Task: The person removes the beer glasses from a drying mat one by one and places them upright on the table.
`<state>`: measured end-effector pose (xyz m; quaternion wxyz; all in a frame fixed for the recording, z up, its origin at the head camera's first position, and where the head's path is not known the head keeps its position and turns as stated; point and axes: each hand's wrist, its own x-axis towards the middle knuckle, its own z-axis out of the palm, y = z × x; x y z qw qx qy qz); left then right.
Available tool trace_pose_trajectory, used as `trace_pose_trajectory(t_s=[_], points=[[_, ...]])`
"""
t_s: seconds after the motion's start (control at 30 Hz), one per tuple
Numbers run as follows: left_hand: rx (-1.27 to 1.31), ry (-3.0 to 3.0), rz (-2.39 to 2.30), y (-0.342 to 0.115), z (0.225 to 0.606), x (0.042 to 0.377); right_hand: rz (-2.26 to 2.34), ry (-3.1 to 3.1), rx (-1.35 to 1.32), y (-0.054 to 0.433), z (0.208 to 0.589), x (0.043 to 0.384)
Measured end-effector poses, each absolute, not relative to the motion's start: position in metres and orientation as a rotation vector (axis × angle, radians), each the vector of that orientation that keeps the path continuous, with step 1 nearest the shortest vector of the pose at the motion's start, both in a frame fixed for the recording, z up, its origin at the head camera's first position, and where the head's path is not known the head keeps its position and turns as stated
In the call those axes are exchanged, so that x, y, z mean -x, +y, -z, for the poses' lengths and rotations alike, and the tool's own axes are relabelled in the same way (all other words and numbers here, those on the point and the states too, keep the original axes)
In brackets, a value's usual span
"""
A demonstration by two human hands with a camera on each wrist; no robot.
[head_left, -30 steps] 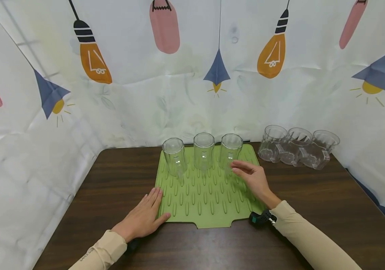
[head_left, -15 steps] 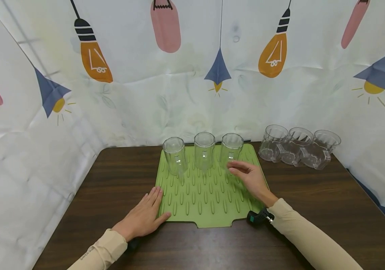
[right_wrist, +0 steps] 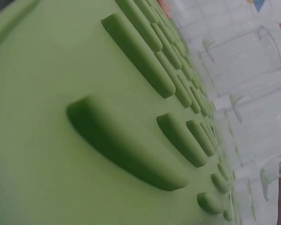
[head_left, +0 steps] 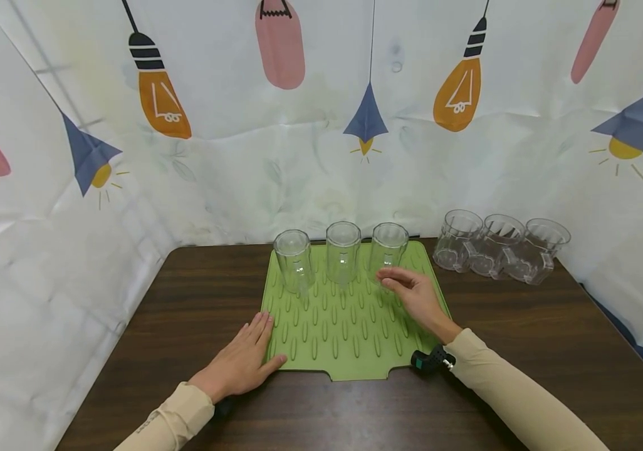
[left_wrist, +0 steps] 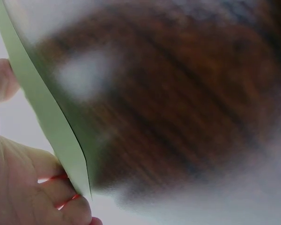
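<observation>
A green ridged drying mat (head_left: 333, 338) lies on the dark wooden table, with three clear glass mugs in a row along its far part, handles toward me. My left hand (head_left: 239, 360) lies flat on the mat's left edge, fingers straight; in the left wrist view its fingers (left_wrist: 61, 187) show beside the green edge. Thumb and fingers of my right hand (head_left: 414, 297) pinch the handle of the right mug (head_left: 387, 247); the fingertips partly hide that handle. The middle mug (head_left: 343, 250) and the left mug (head_left: 293, 260) stand upright beside it.
Three more clear handled mugs (head_left: 493, 244) stand close together at the table's back right corner. Behind the table (head_left: 203, 294) hangs a white curtain (head_left: 214, 181) printed with lamps, which also runs along both sides.
My right hand has moved slightly left, its fingertips closing in on the right mug's handle. The left hand and all the mugs have stayed in place.
</observation>
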<state>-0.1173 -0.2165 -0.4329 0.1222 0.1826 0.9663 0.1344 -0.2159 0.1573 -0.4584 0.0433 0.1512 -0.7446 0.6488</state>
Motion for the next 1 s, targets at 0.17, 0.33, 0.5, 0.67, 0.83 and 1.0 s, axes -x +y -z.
trace_pose_trajectory(t_s=[0.17,0.33,0.5,0.67,0.83,1.0], points=[[-0.527,2.812,-0.411,-0.217,0.432,0.116,-2.006,-2.187,-0.447,0.157,0.456,0.215],[-0.518,2.812,-0.435,-0.217,0.432,0.116,-2.011,-2.151,-0.427,0.16,0.452,0.215],[-0.518,2.822,-0.446,-0.218,0.432,0.115,-1.951,-2.183,-0.432,0.164,0.448,0.213],[-0.523,2.824,-0.459,-0.217,0.433,0.114,-1.922,-2.189,-0.453,0.168,0.443,0.21],[-0.567,2.87,-0.443,-0.217,0.431,0.114,-1.898,-2.201,-0.473,0.173,0.438,0.209],[-0.672,2.956,-0.438,-0.213,0.429,0.114,-1.857,-2.218,-0.49,0.176,0.431,0.206]])
